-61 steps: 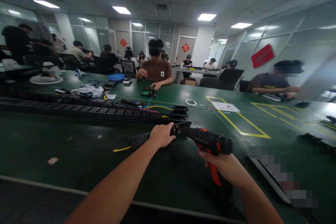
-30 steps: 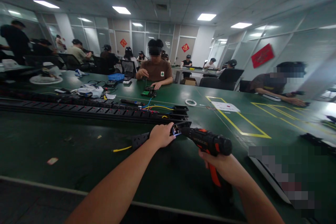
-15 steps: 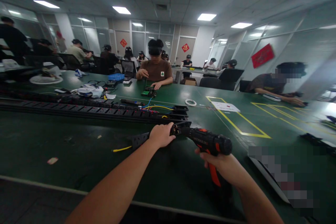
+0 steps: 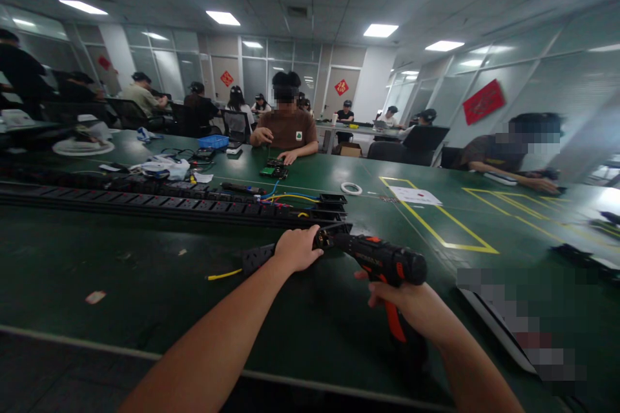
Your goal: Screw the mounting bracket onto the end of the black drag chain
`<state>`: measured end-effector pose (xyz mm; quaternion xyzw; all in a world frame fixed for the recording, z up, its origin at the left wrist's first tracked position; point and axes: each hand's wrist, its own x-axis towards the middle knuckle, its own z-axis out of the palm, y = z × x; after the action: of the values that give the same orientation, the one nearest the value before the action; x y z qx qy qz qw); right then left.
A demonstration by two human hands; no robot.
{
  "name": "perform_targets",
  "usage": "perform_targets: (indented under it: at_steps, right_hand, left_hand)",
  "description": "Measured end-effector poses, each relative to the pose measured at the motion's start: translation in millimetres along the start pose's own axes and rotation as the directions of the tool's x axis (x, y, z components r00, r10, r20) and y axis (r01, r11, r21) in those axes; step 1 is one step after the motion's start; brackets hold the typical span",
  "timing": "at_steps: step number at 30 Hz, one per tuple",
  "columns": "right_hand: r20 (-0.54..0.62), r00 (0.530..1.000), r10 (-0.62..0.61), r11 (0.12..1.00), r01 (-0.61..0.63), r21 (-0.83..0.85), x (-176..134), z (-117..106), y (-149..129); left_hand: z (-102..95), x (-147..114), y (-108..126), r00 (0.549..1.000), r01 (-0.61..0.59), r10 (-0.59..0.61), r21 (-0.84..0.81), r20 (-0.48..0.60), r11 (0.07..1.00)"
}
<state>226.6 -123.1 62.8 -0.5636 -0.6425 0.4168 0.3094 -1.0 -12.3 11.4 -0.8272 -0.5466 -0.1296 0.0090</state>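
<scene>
My right hand (image 4: 409, 304) grips a black and orange cordless drill (image 4: 382, 257) by its handle. The drill lies level and its nose points left. Its tip reaches the end of a black socket piece (image 4: 256, 259), close to my left hand; whether the two touch I cannot tell. My left hand (image 4: 298, 250) is closed over that piece and covers its middle. A yellow wire (image 4: 225, 275) sticks out from its left end. Just beyond my left hand lies a long black power strip (image 4: 217, 208) with a row of sockets.
Blue and yellow wires (image 4: 290, 197) lie behind the strip. A white ring (image 4: 351, 188), a paper sheet (image 4: 415, 196) and yellow tape lines are on the green table (image 4: 194, 329). Across it a person (image 4: 285, 126) handles a green circuit board (image 4: 274, 169). Another person (image 4: 504, 148) sits at the right.
The fingers of my right hand at the drill's trigger have shifted slightly and stand a little farther apart. My left hand holds the same place on the socket piece.
</scene>
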Motion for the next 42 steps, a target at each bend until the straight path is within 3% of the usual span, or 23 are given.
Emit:
perform_targets:
  at_steps: [19, 42]
  right_hand:
    - [0.022, 0.999, -0.049, 0.993, 0.051, -0.107, 2.4, 0.3, 2.9]
    - [0.020, 0.999, -0.043, 0.993, 0.045, -0.112, 0.3, 1.4, -0.8]
  left_hand:
    - [-2.3, -0.6, 1.5, 1.000, 0.004, -0.004, 0.002, 0.011, 1.000]
    - [-4.3, -0.4, 3.7, 0.999, 0.026, -0.026, -0.009, 0.037, 1.000]
